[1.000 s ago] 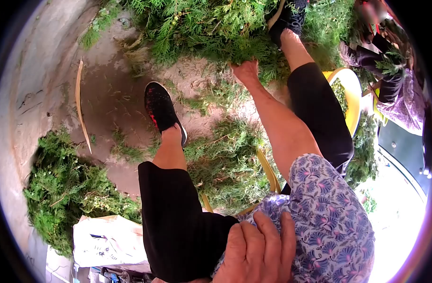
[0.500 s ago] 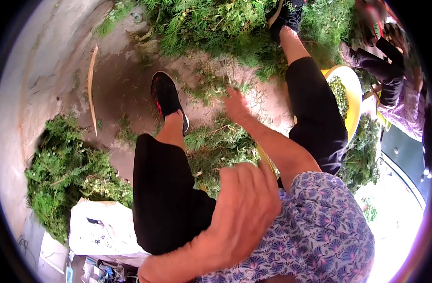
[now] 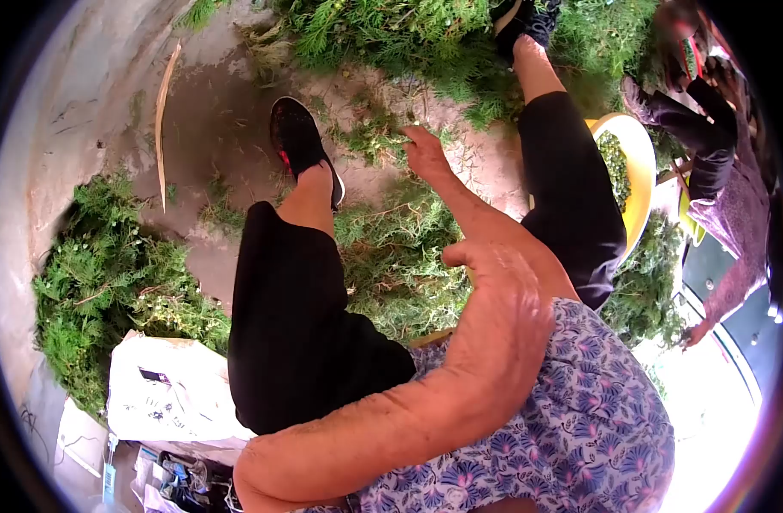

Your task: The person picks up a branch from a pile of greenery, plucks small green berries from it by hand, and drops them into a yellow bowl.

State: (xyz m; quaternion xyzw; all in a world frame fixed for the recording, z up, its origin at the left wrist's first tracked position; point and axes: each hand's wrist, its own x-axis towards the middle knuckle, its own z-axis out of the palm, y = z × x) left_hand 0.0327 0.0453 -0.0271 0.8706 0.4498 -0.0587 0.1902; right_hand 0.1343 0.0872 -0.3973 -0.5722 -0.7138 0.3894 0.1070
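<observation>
My right hand hangs over the ground between my legs, near loose green sprigs. Its fingers are slightly bent and apart, and no item shows in them. My left hand reaches across my body and lies against my right forearm. One digit sticks out to the left; the other fingers are hidden, so their grip cannot be made out. Below the right hand, cut evergreen branches lie between my knees.
A yellow tub with small green pieces stands beside my right leg. Branches pile up ahead and at left. A white-covered box is at lower left. Another person sits at right. A wood strip lies by the wall.
My left hand has moved up and right, from above my lap onto my right forearm. My right hand has shifted slightly upward in the view. The other person's arm now reaches down.
</observation>
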